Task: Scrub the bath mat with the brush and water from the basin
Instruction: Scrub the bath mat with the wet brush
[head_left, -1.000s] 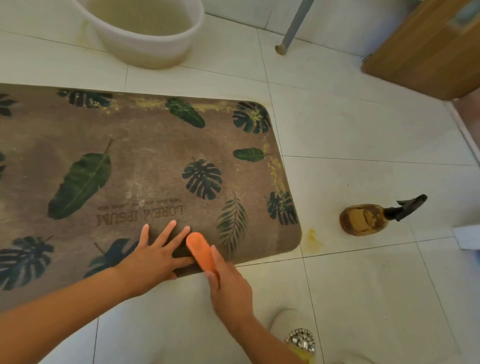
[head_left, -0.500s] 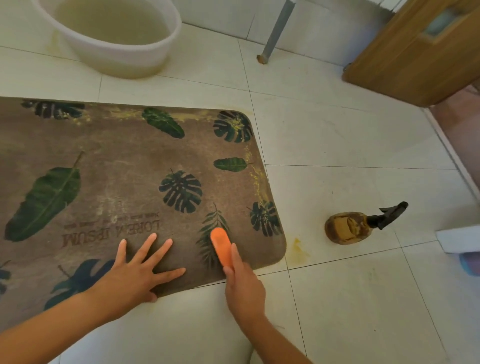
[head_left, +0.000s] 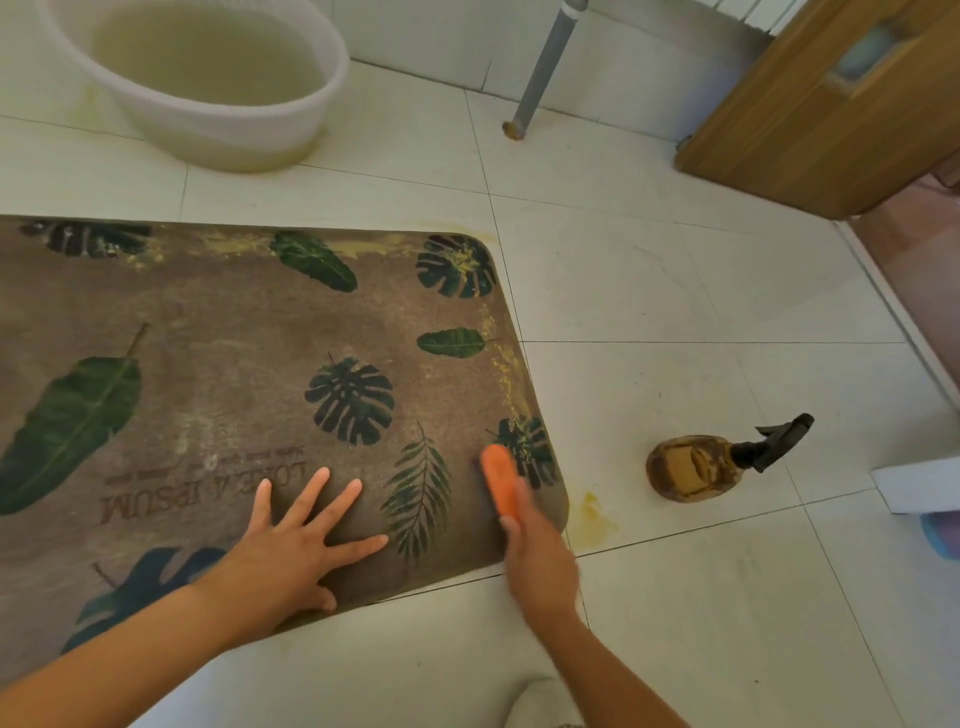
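Right grip (head_left: 540, 564), blurred with motion, is wrapped around the handle of the orange brush (head_left: 500, 480), whose head reaches just ahead of the knuckles onto the near right corner of the bath mat (head_left: 234, 364) and touches the dark corner leaf print. Well to its left, the left grip (head_left: 283, 558) lies flat with its fingers spread wide, holding nothing and pressing the mat's near edge. Just beyond those fingertips you can read "LOREM IPSUM" (head_left: 202, 493) upside down, with a smaller line past it too blurred to make out. A second ago the brush sat beside the left fingers; now it has swept right across the fern print, and the flat hand has kept its place. Right of the brush there is a yellow stain (head_left: 592, 514) on the floor (head_left: 675, 291), then an amber spray bottle (head_left: 691, 467) on its side. Far ahead and to the left stands the white basin (head_left: 234, 140), holding cloudy water (head_left: 208, 52).
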